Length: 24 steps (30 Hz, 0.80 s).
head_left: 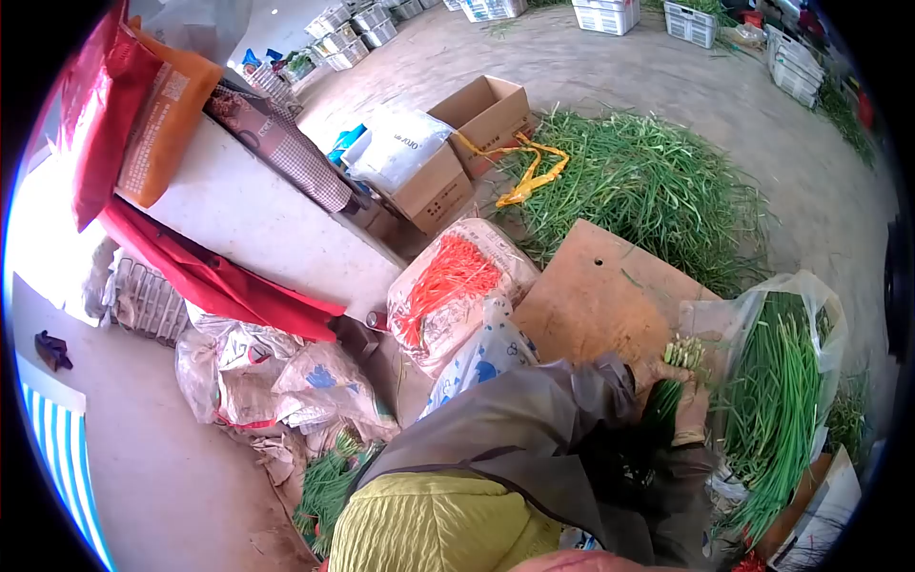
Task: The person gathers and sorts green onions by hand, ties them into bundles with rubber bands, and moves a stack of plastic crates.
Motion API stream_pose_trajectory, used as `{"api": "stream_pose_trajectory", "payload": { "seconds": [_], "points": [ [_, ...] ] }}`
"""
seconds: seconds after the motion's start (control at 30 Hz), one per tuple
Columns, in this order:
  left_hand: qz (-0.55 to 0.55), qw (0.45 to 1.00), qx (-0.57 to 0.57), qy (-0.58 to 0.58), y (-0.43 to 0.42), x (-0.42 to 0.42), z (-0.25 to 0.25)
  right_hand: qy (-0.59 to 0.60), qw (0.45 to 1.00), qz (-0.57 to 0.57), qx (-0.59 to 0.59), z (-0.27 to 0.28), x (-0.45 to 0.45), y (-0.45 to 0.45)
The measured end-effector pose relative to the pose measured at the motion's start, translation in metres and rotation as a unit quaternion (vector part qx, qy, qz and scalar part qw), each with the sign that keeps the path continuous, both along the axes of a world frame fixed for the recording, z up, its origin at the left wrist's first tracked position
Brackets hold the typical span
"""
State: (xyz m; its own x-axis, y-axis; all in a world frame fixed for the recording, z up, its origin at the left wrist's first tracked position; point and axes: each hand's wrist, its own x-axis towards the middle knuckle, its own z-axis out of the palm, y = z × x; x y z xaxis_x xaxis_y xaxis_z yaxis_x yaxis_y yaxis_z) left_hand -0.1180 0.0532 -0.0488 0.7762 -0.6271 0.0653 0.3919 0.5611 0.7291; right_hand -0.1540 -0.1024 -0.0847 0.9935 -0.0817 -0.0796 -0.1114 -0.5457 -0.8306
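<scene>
Yellow-green crinkled fabric [438, 524] lies nearest; beyond it, both hands [691, 416] wrap around a bundle of green stalks [682, 355] near a brown board [596, 300].

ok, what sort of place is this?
Probably a vegetable sorting or packing shed: a big heap of loose greens, bagged greens at the right, and white crates in the background.

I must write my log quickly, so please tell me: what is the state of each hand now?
Left hand: beside the green bundle, near its pale ends; its grip cannot be told.
Right hand: closed, holding this bundle.
</scene>
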Motion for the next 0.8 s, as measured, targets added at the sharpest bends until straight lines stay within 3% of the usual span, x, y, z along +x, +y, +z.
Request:
{"api": "stream_pose_trajectory", "payload": {
  "seconds": [0.07,0.1,0.13,0.17,0.23,0.3,0.37,0.4,0.43,0.47,0.5,0.57,0.63,0.7,0.77,0.8],
  "points": [
    [0.014,1.0,0.002,0.001,0.007,-0.005,0.002,0.09,0.983,0.049,0.152,-0.037,0.005,-0.015],
    [0.021,1.0,0.002,0.001,0.009,-0.004,0.001,0.093,0.982,0.054,0.153,-0.038,0.004,-0.013],
    [0.033,0.999,0.001,0.0,0.011,-0.004,0.001,0.147,0.93,0.055,0.331,-0.037,0.003,-0.015],
    [0.042,0.999,-0.003,0.001,0.01,-0.003,-0.002,0.198,0.844,0.053,0.495,-0.035,0.003,-0.018],
    [0.068,0.998,-0.005,0.002,0.009,-0.001,-0.009,0.198,0.843,0.082,0.493,0.008,-0.001,-0.005],
    [0.103,0.994,-0.014,0.025,0.013,0.002,-0.003,0.076,0.916,0.086,0.384,0.033,-0.002,0.006],
    [0.166,0.982,-0.026,0.081,0.024,0.007,0.02,0.079,0.916,0.035,0.391,0.051,-0.014,0.012],
    [0.144,0.982,-0.065,0.104,0.04,0.007,0.069,0.015,0.969,0.081,0.233,0.049,-0.023,0.012],
    [0.146,0.982,-0.068,0.102,0.044,0.012,0.066,-0.053,0.989,0.124,0.067,0.057,-0.028,0.02],
    [0.128,0.966,-0.125,0.189,0.047,0.021,0.055,-0.099,0.984,0.146,-0.027,0.064,-0.038,0.036],
    [0.107,0.938,-0.18,0.275,0.048,0.028,0.042,-0.101,0.984,0.147,-0.031,0.068,-0.045,0.047],
    [0.09,0.939,-0.207,0.26,0.044,0.034,0.028,0.033,0.995,0.061,0.069,0.063,-0.059,0.059],
    [0.121,0.92,-0.206,0.311,0.04,0.031,0.035,0.05,0.99,0.021,0.131,0.049,-0.054,0.043],
    [0.124,0.931,-0.193,0.283,0.036,0.019,0.042,0.135,0.968,0.044,0.208,0.083,-0.045,0.028],
    [0.049,0.942,-0.23,0.241,0.011,-0.01,0.039,0.186,0.946,0.045,0.262,0.13,-0.028,0.024],
    [0.073,0.961,-0.184,0.191,0.004,-0.031,0.053,0.173,0.951,0.082,0.244,0.143,-0.02,0.021]
  ]
}}
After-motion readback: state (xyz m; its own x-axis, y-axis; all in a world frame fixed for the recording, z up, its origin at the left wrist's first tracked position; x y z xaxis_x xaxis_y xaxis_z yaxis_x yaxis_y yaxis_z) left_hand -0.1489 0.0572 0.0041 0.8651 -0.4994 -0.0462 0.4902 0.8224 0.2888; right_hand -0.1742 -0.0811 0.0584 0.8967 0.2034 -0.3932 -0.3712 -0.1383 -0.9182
